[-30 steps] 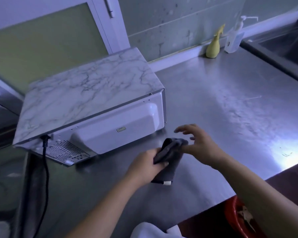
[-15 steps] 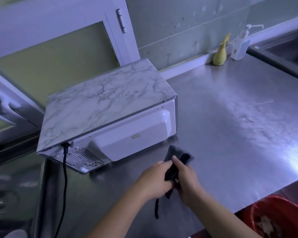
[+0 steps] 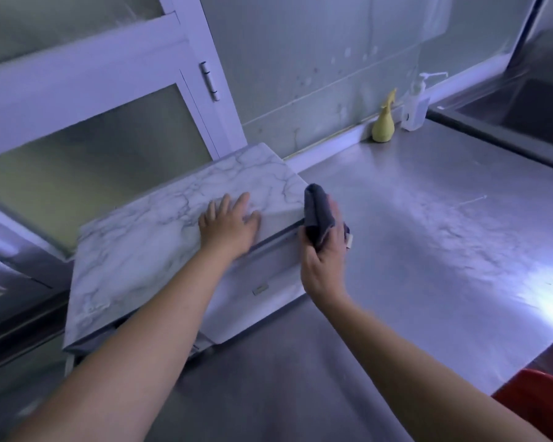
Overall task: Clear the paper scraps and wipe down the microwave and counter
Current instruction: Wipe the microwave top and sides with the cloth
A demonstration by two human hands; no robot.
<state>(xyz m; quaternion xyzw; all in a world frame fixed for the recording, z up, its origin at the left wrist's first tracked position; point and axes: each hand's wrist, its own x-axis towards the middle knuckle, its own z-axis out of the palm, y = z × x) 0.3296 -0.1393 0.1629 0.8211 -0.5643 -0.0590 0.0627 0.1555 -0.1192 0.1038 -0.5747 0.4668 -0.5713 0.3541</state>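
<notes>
The microwave has a marble-patterned top and stands with its white back panel toward me on the steel counter. My left hand rests flat on the microwave's top near its right rear edge, fingers straight. My right hand grips a dark grey cloth, bunched and held against the microwave's upper right corner. No paper scraps are visible on the counter.
A yellow spray bottle and a clear pump bottle stand by the back wall. A sink lies at the far right. A red bin sits below the counter's front edge. White window frames rise behind the microwave.
My left hand let go of the cloth and moved up onto the microwave's top. My right hand took the cloth alone and lifted it from the counter to the microwave's right corner.
</notes>
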